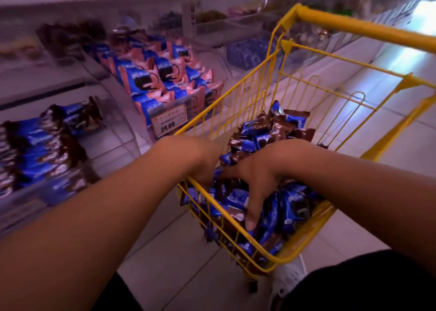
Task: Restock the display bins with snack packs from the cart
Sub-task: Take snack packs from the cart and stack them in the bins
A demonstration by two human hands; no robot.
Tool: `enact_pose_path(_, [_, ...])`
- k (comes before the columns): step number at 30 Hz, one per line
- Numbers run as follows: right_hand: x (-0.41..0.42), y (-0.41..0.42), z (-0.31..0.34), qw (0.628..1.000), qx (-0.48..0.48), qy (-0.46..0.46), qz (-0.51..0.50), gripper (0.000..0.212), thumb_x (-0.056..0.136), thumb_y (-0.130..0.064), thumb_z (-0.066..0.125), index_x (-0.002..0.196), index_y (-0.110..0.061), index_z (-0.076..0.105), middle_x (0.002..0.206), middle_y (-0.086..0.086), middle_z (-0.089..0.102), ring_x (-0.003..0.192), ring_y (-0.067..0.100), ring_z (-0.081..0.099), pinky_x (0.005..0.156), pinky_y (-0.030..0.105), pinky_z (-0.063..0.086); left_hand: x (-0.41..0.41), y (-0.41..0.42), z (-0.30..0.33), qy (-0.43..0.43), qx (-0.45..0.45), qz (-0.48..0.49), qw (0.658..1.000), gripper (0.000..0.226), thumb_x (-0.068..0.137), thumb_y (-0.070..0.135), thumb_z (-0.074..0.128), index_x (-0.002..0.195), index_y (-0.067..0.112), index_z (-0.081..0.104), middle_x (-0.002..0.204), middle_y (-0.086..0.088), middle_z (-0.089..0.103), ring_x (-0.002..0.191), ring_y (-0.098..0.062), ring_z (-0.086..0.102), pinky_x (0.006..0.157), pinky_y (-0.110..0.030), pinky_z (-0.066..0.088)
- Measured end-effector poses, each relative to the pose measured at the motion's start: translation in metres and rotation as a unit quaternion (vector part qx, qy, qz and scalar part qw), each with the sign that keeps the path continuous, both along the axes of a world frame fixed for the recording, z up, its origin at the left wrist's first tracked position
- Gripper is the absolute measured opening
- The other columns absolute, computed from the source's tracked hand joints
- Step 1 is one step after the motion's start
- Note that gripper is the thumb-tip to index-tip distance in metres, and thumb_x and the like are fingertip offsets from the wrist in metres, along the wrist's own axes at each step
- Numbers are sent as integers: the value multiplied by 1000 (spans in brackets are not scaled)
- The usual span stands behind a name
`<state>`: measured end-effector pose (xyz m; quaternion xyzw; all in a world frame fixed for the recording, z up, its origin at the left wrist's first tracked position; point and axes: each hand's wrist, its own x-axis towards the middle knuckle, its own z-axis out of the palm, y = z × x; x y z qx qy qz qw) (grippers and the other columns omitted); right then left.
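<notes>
Yellow wire cart [238, 103] stands on the tiled floor beside the display bins [165, 112], heaped with blue-and-brown snack packs [266, 131]. Both hands reach down into the heap: the right hand [262, 169] spreads wide, thumb pressed onto the packs; the left hand [203, 159] is buried among them, its fingers hidden, so its grip cannot be told.

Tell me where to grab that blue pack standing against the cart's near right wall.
Pinch the blue pack by its upturned crimped end, coming straight down from above. It stands on edge, wedged between neighbouring packs and the cart wall, so its flat faces are blocked.
</notes>
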<state>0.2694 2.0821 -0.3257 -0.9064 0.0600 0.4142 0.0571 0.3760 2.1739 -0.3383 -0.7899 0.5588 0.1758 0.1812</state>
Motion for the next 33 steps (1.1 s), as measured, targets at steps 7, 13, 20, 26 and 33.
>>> enact_pose_path(7, [0,-8,-6,998,28,-53,3,94,58,-51,91,137,-26,47,139,-5,51,124,18,51,100,32,47,-1,-26,-23,-44,218,-26,975,35,79,48,77,89,16,66,84,-5,58,100,-30,62,93,-40,52])
enact_pose_path(13, [-1,-18,-3,993,65,-95,-32,68,54,-35,96,109,-25,57,104,-5,61,95,18,63,79,36,56,-6,-13,-7,-15,132,-43,990,57,83,48,74,127,17,58,124,-5,62,93,-22,52,75,-30,41])
enact_pose_path(20, [-8,-36,18,983,107,-97,-112,51,64,-31,92,108,-24,67,95,-4,69,76,6,69,71,33,59,9,4,15,110,-80,26,990,32,97,41,57,106,11,63,98,-11,64,89,-30,62,77,-41,52])
enact_pose_path(26, [-35,-70,37,907,247,-250,-231,43,64,-17,89,104,-23,72,101,0,74,98,26,70,85,42,58,9,15,22,483,-283,312,768,10,97,18,60,96,9,64,76,-7,60,50,-9,58,45,-23,53])
enact_pose_path(33, [-43,-77,43,780,452,-235,-363,48,69,-12,77,115,-5,68,110,21,72,84,26,74,66,36,63,6,26,35,736,-272,406,468,20,97,19,54,115,16,63,86,-6,59,53,-10,48,52,-22,53])
